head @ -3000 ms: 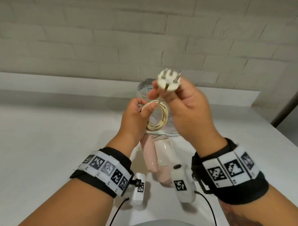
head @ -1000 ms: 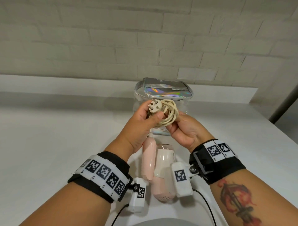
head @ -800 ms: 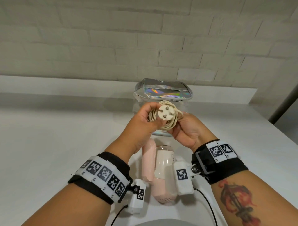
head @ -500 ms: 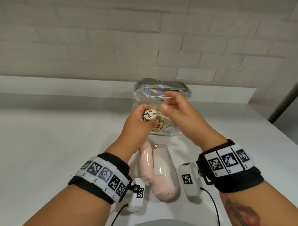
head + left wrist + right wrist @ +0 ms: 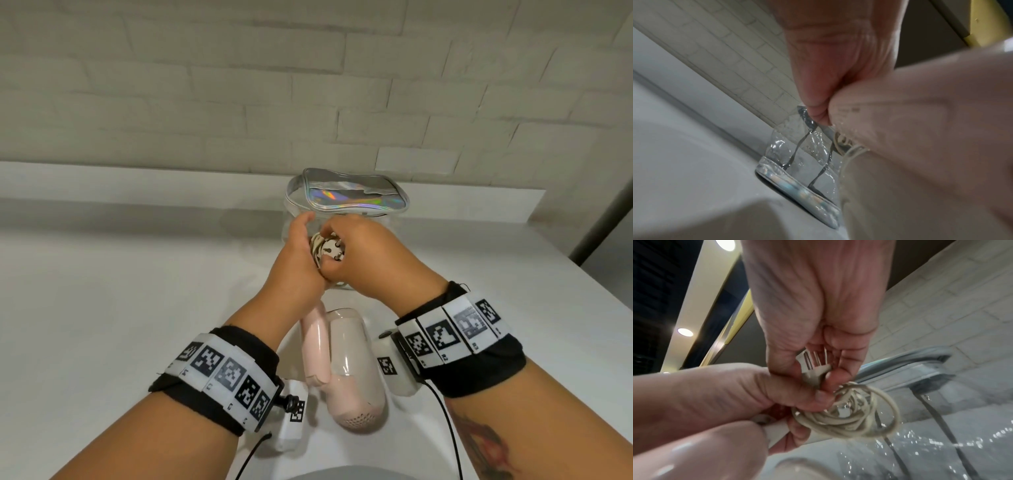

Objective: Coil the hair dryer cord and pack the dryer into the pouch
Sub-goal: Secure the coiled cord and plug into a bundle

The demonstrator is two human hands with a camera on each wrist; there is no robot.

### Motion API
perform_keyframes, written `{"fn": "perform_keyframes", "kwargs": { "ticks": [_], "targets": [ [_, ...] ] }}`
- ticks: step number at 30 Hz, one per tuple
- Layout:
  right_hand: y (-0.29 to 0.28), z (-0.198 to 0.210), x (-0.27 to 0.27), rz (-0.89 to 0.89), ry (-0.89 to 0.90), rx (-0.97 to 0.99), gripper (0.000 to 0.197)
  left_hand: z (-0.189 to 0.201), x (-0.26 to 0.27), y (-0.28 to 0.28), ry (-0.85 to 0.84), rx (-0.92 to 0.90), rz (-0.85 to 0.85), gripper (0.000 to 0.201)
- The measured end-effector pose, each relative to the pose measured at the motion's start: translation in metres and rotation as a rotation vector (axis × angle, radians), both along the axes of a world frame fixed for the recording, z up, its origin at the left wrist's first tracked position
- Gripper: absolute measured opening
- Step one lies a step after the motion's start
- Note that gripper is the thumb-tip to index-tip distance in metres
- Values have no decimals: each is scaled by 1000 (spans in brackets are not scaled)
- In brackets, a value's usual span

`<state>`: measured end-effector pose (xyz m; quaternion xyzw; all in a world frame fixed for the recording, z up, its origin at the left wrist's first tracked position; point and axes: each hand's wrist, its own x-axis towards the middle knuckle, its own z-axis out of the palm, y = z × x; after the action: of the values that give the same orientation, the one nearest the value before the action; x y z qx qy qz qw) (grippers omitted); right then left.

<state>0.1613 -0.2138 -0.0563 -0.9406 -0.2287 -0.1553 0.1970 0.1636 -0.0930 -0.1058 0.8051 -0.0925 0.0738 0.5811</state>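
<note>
In the head view both hands meet just in front of the clear pouch (image 5: 346, 200) with its shiny holographic lid. My left hand (image 5: 303, 255) grips the cream coiled cord (image 5: 849, 412), its thumb pressed across the loops. My right hand (image 5: 354, 250) pinches the white plug (image 5: 813, 364) between thumb and fingers right above the coil. The pink hair dryer (image 5: 346, 373) is below my wrists with its handle (image 5: 315, 342) folded alongside. I cannot tell whether it touches the counter. The left wrist view shows the handle (image 5: 920, 129) blurred close to the palm.
A white counter (image 5: 120, 308) spreads to both sides, with a raised ledge (image 5: 137, 181) and a pale brick wall (image 5: 239, 85) behind the pouch. The counter's right edge (image 5: 582, 298) drops off at the far right. Wrist camera cables trail near my forearms.
Half a second ago my right hand was lifted off the coil with its fingers spread. It has come back down and taken the plug, while the left hand kept holding the coil.
</note>
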Motion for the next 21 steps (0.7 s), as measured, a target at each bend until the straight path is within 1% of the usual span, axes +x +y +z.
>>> {"fn": "perform_keyframes", "kwargs": {
  "ticks": [2,5,7,9,10,12,14,15,19,20,21],
  "targets": [
    [0,1,-3,15,-14,110,29,-4,5,4,27,-5,44,85],
    [-8,9,-7,69,-55,452,15,-8,13,19,93,-70,100,51],
    [-19,9,-5,83,-33,633,10,-8,16,30,143,-209,104,29],
    [-28,-2,-1,53,72,718,7,-6,18,38,185,-354,123,12],
    [-31,-9,1,31,137,702,7,-5,19,40,199,-421,110,11],
    [-36,-26,6,-15,263,532,11,-3,19,41,205,-523,76,12],
    [-36,-40,7,-32,322,320,15,0,16,39,188,-553,50,12],
    [-34,-44,7,-35,324,262,17,1,15,37,174,-543,34,12],
    [-19,-51,9,-75,239,165,24,13,8,23,77,-407,-84,16],
    [-16,-50,10,-86,246,185,26,15,6,22,59,-376,-109,17],
    [-14,-48,11,-80,295,272,29,17,4,21,45,-354,-128,18]
  ]
}}
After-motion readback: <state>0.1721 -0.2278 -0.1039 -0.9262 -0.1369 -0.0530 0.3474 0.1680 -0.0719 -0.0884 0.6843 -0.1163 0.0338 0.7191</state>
